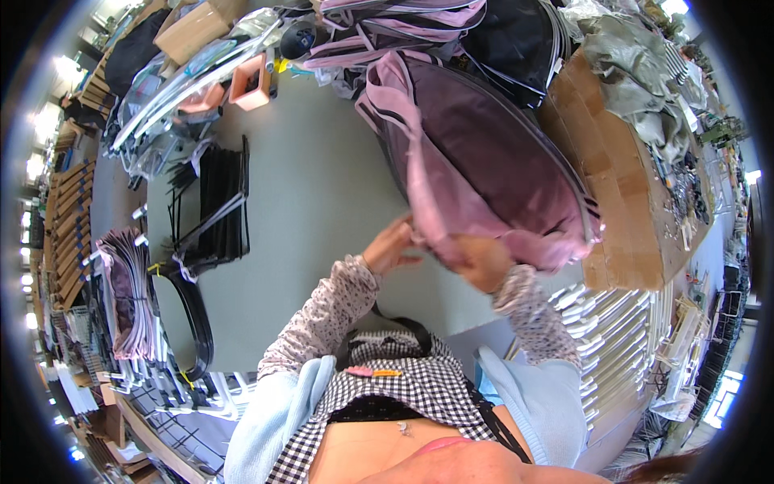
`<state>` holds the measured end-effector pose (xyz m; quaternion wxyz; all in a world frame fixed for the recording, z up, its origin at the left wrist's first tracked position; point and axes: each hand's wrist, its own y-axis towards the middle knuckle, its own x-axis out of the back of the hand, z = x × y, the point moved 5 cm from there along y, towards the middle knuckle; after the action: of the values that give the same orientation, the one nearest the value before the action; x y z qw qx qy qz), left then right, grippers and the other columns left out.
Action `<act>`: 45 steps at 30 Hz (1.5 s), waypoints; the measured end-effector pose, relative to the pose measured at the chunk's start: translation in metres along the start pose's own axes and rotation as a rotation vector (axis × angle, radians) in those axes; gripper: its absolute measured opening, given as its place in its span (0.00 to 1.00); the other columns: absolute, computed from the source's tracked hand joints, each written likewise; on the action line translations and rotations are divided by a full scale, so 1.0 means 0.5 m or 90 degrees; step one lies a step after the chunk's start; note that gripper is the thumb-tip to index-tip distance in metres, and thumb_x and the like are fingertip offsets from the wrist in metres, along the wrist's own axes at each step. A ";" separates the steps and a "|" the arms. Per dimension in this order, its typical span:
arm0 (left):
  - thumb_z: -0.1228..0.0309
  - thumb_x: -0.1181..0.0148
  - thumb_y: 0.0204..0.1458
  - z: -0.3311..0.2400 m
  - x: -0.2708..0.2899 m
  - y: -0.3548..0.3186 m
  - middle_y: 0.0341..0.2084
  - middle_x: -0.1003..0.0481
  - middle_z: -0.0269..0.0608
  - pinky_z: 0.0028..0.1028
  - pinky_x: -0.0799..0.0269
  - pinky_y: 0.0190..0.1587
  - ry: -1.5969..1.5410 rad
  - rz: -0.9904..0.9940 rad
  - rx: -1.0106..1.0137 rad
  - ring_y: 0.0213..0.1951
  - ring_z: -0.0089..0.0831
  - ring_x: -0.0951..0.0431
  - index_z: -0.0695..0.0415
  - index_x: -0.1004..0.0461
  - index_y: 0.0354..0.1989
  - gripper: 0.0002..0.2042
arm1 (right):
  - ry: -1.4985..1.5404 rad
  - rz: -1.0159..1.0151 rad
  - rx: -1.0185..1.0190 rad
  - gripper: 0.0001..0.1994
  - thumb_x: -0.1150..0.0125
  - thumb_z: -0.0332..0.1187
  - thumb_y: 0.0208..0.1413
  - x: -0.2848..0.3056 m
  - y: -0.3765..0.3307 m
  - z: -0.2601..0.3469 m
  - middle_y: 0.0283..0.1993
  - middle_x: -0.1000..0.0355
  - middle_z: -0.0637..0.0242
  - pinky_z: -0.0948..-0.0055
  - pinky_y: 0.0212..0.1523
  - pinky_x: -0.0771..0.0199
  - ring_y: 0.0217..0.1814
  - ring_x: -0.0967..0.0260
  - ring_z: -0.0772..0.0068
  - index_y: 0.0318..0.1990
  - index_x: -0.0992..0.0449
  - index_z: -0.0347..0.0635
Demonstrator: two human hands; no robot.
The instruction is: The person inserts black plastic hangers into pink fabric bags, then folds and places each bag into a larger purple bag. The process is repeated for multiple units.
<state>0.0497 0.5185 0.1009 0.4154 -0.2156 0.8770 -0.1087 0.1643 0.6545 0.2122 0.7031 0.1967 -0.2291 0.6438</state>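
Checked garment [439, 391] — pink bag [484, 153] beyond, against right grip [484, 264]

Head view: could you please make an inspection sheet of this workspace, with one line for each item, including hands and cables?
Surface: grey table, bare in the middle.
Things at hand: one pink and dark purple bag, lying at a slant toward the person.
Clutter: salmon-coloured bin at upper left; stack of black strips on the left; more pink bags beyond; brown cardboard on the right.
Hands: left hand at the bag's near edge; right hand at its pink fabric, blurred; grip unclear for both.
Cables: nothing seen.
Surroundings: white tubes at lower right; wooden rack at far left.
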 end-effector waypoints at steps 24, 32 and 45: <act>0.71 0.32 0.50 0.011 0.269 -0.554 0.42 0.25 0.40 0.28 0.29 0.50 0.273 -0.443 -0.422 0.44 0.26 0.25 0.61 0.34 0.54 0.24 | -0.666 -0.074 -0.344 0.15 0.46 0.41 0.60 -0.584 0.029 -0.216 0.49 0.32 0.60 0.57 0.44 0.20 0.55 0.33 0.56 0.52 0.28 0.50; 0.74 0.34 0.50 -0.034 0.321 -0.581 0.41 0.24 0.42 0.29 0.28 0.49 0.303 -0.468 -0.440 0.45 0.27 0.25 0.59 0.32 0.52 0.21 | -0.537 -0.107 -0.263 0.13 0.48 0.36 0.56 -0.515 0.079 -0.225 0.43 0.25 0.53 0.57 0.45 0.23 0.44 0.25 0.52 0.46 0.25 0.44; 0.65 0.38 0.51 -0.092 0.747 -0.544 0.34 0.24 0.49 0.39 0.28 0.44 0.414 -0.698 -0.587 0.39 0.45 0.23 0.58 0.27 0.43 0.14 | -0.360 -0.598 -0.324 0.32 0.34 0.52 0.51 0.147 0.037 -0.208 0.50 0.27 0.43 0.56 0.54 0.31 0.53 0.30 0.45 0.55 0.28 0.33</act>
<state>-0.1173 0.1040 -0.0241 -0.1067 -0.7255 0.6797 0.0193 0.1577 0.7757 0.1691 0.8490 0.2664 -0.4425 0.1120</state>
